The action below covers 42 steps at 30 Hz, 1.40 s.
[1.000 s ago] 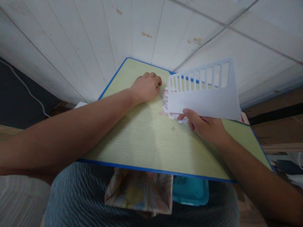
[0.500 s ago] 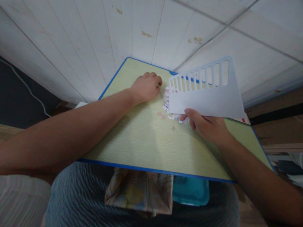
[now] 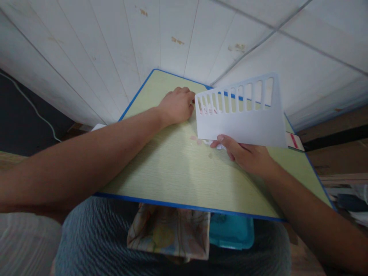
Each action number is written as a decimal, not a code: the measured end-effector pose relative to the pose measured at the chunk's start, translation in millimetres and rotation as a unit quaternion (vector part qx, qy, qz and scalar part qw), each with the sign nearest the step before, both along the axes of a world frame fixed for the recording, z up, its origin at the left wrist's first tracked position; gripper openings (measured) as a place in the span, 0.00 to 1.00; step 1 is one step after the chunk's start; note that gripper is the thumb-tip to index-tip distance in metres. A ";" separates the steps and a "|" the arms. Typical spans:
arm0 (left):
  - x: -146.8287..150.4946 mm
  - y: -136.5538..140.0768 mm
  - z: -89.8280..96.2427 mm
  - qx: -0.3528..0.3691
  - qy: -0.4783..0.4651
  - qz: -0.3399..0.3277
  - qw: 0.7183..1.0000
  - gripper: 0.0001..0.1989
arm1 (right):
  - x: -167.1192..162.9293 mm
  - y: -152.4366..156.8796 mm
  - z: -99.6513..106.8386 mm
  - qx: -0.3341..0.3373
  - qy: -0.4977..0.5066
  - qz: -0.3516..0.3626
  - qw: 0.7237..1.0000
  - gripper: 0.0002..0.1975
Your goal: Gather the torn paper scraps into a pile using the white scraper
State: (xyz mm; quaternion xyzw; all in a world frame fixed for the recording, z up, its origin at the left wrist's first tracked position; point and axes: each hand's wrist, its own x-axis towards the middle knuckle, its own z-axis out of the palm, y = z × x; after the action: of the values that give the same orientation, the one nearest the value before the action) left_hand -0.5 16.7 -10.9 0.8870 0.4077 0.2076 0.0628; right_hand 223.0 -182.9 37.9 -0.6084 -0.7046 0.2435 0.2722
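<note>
Right grip (image 3: 244,155): we pinch the white slotted panel (image 3: 235,126) by its near edge.
White slotted panel: above the right half of the desk (image 3: 178,172).
Left grip (image 3: 177,105): curled at the desk's far part; we cannot tell whether it pinches anything.
Paper scraps (image 3: 207,142): on the desk.

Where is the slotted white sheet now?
In the head view, the slotted white sheet is in the right hand, just right of the left hand, partly hiding the paper scraps.
</note>
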 end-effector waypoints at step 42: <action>-5.7 -16.4 22.8 -0.052 0.041 0.012 0.998 0.22 | 12.3 -13.1 24.5 -0.062 0.106 0.013 0.992 0.13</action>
State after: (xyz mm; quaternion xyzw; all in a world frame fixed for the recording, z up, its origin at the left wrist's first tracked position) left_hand -6.2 0.3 11.9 0.8852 0.4310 0.1506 0.0899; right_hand 235.4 -196.0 62.4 -0.5853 -0.6635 0.3534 0.3040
